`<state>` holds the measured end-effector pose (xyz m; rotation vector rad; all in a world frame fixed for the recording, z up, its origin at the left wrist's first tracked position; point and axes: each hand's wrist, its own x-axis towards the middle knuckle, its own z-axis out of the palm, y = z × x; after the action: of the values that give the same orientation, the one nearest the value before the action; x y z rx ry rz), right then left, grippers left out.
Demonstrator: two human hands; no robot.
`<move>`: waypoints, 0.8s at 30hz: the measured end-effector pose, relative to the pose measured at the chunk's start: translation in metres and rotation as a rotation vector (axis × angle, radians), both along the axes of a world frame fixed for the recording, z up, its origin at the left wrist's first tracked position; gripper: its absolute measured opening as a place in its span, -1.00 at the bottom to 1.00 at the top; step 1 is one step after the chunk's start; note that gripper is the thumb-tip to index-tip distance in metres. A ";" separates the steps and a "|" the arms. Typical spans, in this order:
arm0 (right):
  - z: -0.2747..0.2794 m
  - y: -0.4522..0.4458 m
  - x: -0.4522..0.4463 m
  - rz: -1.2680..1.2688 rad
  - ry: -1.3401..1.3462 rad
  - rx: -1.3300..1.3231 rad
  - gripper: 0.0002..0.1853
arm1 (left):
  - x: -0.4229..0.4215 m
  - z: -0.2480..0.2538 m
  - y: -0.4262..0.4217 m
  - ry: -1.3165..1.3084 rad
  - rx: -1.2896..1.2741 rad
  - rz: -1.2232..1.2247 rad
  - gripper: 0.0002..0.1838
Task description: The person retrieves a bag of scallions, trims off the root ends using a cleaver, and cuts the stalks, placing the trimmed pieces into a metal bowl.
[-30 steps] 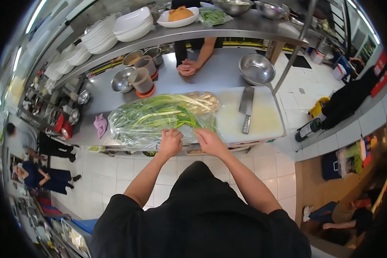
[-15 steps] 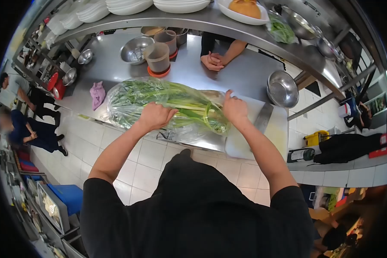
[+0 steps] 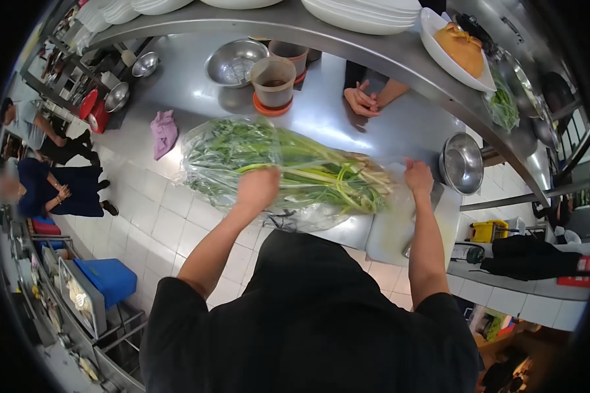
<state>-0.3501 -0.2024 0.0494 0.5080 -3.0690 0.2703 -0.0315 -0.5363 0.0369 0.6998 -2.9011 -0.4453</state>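
Observation:
A clear plastic bag point(image 3: 206, 141) of long green stalks with leafy tops point(image 3: 236, 147) lies across the steel counter, its pale root ends point(image 3: 373, 177) toward the right. My left hand point(image 3: 258, 190) is closed on the near middle of the bag. At the bag's right end my right hand point(image 3: 418, 177) is closed on the plastic, near the white cutting board point(image 3: 446, 213). The knife on the board is mostly hidden behind my right forearm.
A co-worker's clasped hands point(image 3: 367, 100) rest across the counter. Around the bag are a pink cloth point(image 3: 164, 134), a plastic container point(image 3: 273, 82), a steel bowl point(image 3: 236, 62) and another bowl point(image 3: 461, 164). A shelf of plates point(image 3: 360, 14) hangs above.
The view has turned. Both hands have closed on the plastic and moved apart, with the right hand now at the bag's right end. The root ends and stalks show more spread out.

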 end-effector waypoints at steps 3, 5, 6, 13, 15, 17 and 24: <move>-0.003 0.032 -0.009 -0.128 -0.013 0.018 -0.51 | 0.025 0.020 -0.007 0.285 0.033 0.223 -0.77; -0.014 0.055 -0.013 -0.159 -0.025 0.031 -0.50 | 0.039 0.018 -0.005 0.362 0.062 0.304 -0.78; -0.026 0.073 -0.018 -0.175 -0.006 0.038 -0.48 | 0.042 0.013 -0.002 0.420 0.076 0.392 -0.77; -0.039 0.166 -0.027 -0.234 0.047 0.047 -0.46 | 0.035 0.006 -0.036 0.485 -0.076 0.564 -0.75; -0.045 0.186 -0.030 -0.227 0.030 0.035 -0.47 | 0.029 0.013 -0.047 0.430 -0.117 0.593 -0.75; -0.050 0.204 -0.030 -0.233 0.001 0.030 -0.47 | 0.026 0.018 -0.055 0.399 -0.068 0.701 -0.73; 0.043 0.183 0.038 0.054 -0.307 -0.181 -0.50 | -0.002 0.064 0.004 -0.018 -0.143 0.455 -0.59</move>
<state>-0.3125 -0.0190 0.0922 0.5900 -3.2772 0.6816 -0.0335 -0.5322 0.1004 1.2940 -2.6326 -0.1745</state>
